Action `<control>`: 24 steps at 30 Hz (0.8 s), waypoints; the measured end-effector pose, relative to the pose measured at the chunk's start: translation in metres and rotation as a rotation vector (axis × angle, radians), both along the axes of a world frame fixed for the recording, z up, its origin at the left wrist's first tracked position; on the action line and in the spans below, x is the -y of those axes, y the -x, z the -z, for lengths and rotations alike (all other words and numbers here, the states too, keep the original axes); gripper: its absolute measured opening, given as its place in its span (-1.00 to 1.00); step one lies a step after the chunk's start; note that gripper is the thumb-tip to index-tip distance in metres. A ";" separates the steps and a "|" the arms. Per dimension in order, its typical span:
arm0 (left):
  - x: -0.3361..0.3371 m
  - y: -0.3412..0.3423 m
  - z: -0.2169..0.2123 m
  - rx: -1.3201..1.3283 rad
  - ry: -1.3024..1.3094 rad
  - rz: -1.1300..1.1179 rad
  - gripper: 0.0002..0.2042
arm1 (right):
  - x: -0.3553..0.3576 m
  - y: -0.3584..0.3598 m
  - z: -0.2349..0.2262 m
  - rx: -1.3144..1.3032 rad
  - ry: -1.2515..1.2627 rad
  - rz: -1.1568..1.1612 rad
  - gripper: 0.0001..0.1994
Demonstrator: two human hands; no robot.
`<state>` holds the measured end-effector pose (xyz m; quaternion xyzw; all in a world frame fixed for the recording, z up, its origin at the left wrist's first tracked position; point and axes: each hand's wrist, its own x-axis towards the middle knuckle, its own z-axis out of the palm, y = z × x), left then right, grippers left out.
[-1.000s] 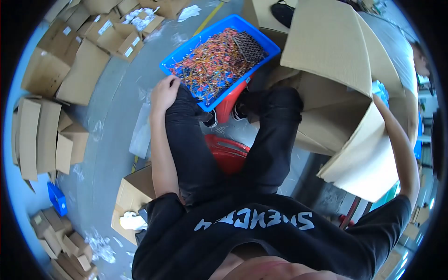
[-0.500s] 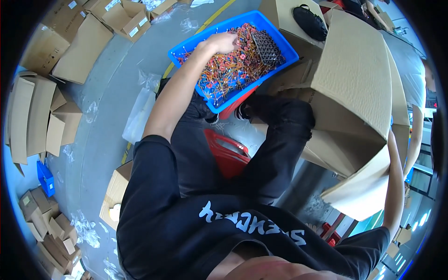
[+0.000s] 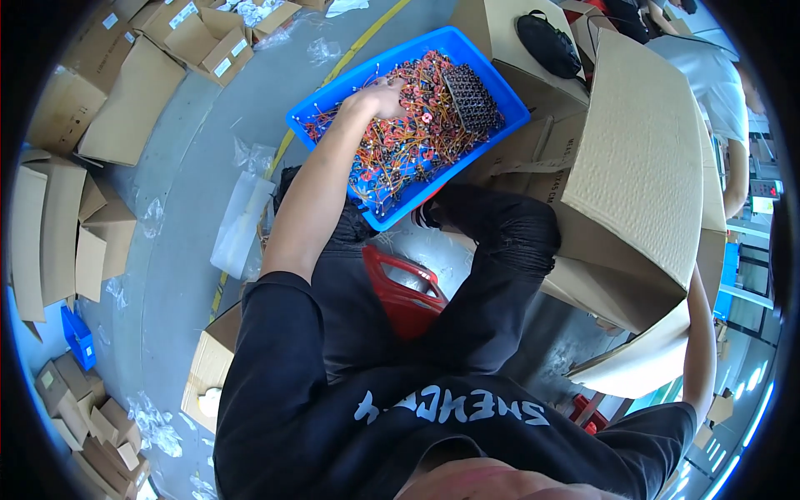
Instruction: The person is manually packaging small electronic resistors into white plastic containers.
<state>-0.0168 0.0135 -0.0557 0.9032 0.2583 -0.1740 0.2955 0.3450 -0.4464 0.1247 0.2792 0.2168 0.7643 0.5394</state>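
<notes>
A blue plastic bin holds a heap of small parts with red, orange and dark wires. My left hand reaches over its far side and rests on the heap, fingers somewhat apart; no part shows clearly held in them. On the right end of the heap lies a dark gridded block of small parts. My right forearm goes up behind the flap of a large open carton, which hides my right hand.
A red plastic stool shows between my legs. Open cartons line the left, with plastic wrap on the floor. A black bag lies on cardboard behind the large carton. Another person bends at far right.
My left hand has shifted left and slightly nearer across the heap, and its fingers look more spread. The view has shifted a little. My right arm stays behind the flap.
</notes>
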 end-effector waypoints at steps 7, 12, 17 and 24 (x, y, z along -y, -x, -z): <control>0.001 0.002 0.005 -0.022 -0.062 -0.087 -0.14 | -0.034 0.041 -0.010 -0.111 -0.231 0.075 -0.76; -0.006 0.020 0.010 -0.047 -0.065 -0.118 -0.14 | -0.094 0.089 -0.001 -0.221 -0.394 0.077 -0.77; 0.006 -0.002 -0.001 -0.035 -0.016 -0.076 -0.14 | -0.053 0.151 -0.036 -0.256 -0.552 0.126 -0.77; -0.005 0.025 0.018 -0.058 -0.086 -0.112 -0.17 | -0.075 0.213 -0.032 -0.433 -0.801 0.134 -0.75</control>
